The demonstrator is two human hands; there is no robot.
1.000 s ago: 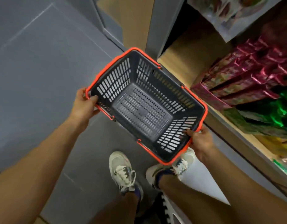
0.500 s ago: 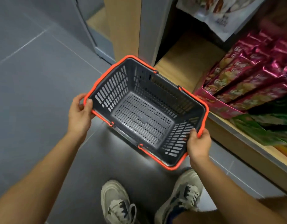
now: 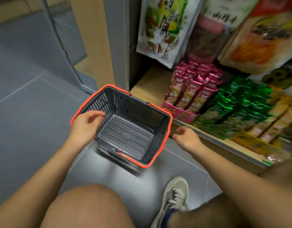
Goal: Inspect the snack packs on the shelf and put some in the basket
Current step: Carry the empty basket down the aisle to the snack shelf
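Observation:
A dark grey basket point(image 3: 135, 111) with an orange rim stands on the grey floor, with nothing inside it. My left hand point(image 3: 87, 125) hovers over its left rim, fingers loosely apart, holding nothing. My right hand point(image 3: 187, 137) is just right of the basket, off the rim, also holding nothing. On the low wooden shelf point(image 3: 150, 84) to the right stand pink snack packs point(image 3: 191, 89) in a pink display box, then green snack packs point(image 3: 232, 104), then yellow ones point(image 3: 273, 119).
Large hanging snack bags point(image 3: 160, 30) fill the row above the shelf. A grey upright post point(image 3: 115, 41) stands behind the basket. My knees and one shoe point(image 3: 175, 198) are at the bottom of the view, on the grey tiled floor point(image 3: 26, 112).
Both hands have let go of the basket rim, and the basket now rests on the floor. The view has tilted up, showing more of the shelf, and my knees have come into view.

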